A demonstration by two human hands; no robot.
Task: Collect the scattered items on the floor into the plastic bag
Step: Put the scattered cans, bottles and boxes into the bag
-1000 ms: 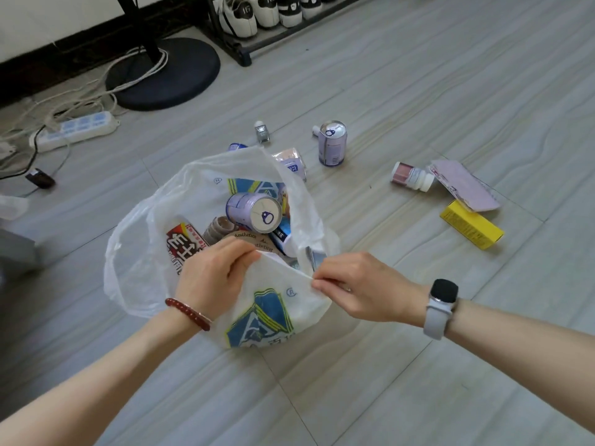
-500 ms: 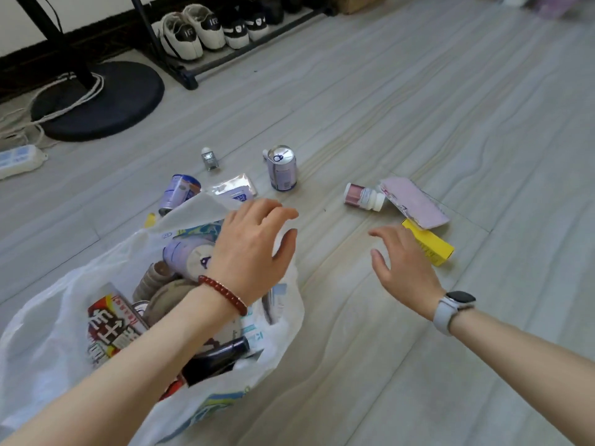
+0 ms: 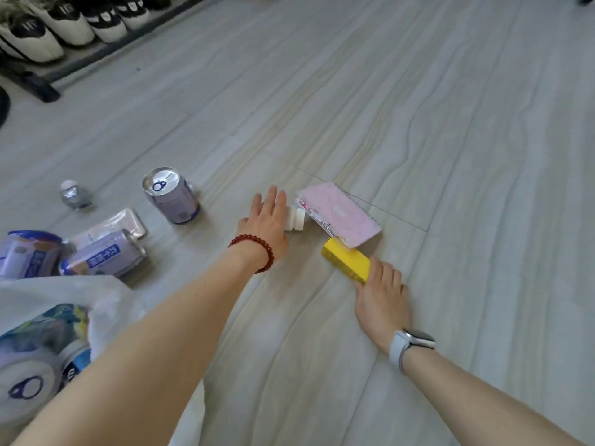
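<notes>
The left hand (image 3: 269, 225) lies over a small white-capped bottle (image 3: 294, 219), fingers straight. The right hand (image 3: 381, 292) grips the yellow box (image 3: 346, 263), whose far end is tucked under the pink packet (image 3: 338, 217). An upright can (image 3: 170, 196) stands well left; the plastic bag (image 3: 48, 320) sits nearer, lower left.

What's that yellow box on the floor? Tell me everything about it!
The yellow box is a long, narrow carton, plain bright yellow, and it looks like cardboard. It lies flat on the grey floor, slanted. Its far end sits under a corner of the pink packet. The right hand touches its near end with its fingertips. No writing can be made out.
</notes>
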